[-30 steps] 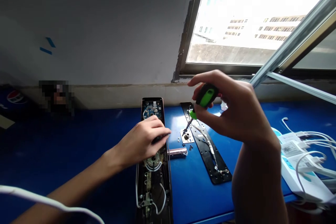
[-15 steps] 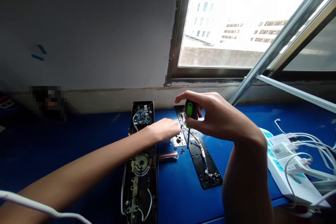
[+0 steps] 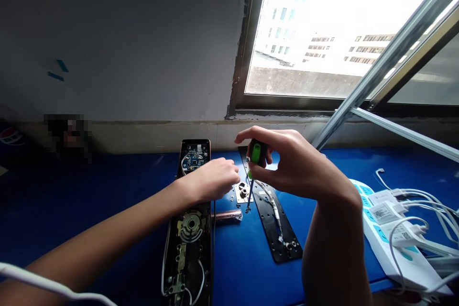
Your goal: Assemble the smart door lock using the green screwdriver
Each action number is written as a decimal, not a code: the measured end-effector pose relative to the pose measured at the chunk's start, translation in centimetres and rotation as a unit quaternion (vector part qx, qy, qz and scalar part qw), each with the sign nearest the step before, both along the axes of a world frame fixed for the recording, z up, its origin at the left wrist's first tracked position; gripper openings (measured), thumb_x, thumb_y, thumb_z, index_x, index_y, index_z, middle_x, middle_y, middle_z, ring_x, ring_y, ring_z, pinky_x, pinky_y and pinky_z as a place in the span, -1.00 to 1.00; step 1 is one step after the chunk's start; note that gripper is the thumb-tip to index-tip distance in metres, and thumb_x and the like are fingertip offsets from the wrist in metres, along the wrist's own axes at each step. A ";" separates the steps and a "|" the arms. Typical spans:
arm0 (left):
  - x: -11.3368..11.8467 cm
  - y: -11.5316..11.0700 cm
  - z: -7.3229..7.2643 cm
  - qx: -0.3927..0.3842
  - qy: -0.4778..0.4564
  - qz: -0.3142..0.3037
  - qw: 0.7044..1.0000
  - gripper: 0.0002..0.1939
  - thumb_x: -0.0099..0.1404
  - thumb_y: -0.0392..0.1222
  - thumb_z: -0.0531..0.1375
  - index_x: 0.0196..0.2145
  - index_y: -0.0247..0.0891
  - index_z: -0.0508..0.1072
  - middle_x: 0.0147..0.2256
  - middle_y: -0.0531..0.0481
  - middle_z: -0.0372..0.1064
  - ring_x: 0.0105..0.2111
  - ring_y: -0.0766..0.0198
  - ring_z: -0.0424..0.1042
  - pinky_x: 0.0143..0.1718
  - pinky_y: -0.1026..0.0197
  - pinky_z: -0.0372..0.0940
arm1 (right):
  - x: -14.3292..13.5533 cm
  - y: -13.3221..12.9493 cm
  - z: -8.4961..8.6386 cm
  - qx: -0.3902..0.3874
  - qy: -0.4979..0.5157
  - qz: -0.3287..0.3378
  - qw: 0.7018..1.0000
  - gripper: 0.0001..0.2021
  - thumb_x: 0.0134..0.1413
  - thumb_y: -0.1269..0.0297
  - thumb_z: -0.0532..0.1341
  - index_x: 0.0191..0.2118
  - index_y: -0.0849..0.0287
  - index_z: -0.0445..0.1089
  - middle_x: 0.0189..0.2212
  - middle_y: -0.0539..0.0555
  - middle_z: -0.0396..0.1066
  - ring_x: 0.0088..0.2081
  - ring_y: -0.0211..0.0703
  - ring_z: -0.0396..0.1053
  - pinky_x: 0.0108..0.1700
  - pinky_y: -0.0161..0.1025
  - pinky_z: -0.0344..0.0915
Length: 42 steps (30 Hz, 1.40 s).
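My right hand [image 3: 283, 155] is wrapped round the green and black handle of a screwdriver [image 3: 256, 153]. Its shaft points down, with the tip at a small cluster of dark screws [image 3: 248, 209] on the blue tabletop. My left hand [image 3: 217, 177] is closed, fingers curled in, above the right edge of a long black housing [image 3: 195, 258]; whatever the fingers may hold is hidden. Inside the housing are a circuit board [image 3: 195, 157], a round metal mechanism [image 3: 191, 224] and white wires. A square metal plate with a round centre [image 3: 243, 192] lies between my hands.
A black perforated panel [image 3: 287, 229] with a white-wrapped cable lies right of the screws. A wrapped copper-coloured cylinder [image 3: 229, 216] rests beside the housing. At right stands a white power strip [image 3: 380, 229] with plugs and cables. A metal bar [image 3: 387, 52] slants before the window.
My right hand has brought the screwdriver tip down and slightly left, onto the screws. My left hand has drawn back left, away from the screwdriver.
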<state>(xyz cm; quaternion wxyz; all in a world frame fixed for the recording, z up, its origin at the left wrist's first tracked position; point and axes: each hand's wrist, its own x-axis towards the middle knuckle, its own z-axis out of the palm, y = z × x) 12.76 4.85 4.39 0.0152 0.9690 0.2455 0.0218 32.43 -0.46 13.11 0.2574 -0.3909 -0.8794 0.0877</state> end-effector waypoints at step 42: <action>-13.5 -2.2 -2.0 0.063 -0.229 0.138 0.961 -0.75 0.42 -0.33 0.13 -0.05 -0.26 0.55 0.06 -0.21 0.28 0.07 -0.01 0.31 0.14 -0.12 0.36 | -11.4 0.5 -1.2 0.123 0.225 -0.017 0.966 -0.55 0.01 0.54 0.31 0.01 -0.02 0.38 -0.17 0.05 0.53 -0.14 0.00 0.55 -0.16 0.01 0.56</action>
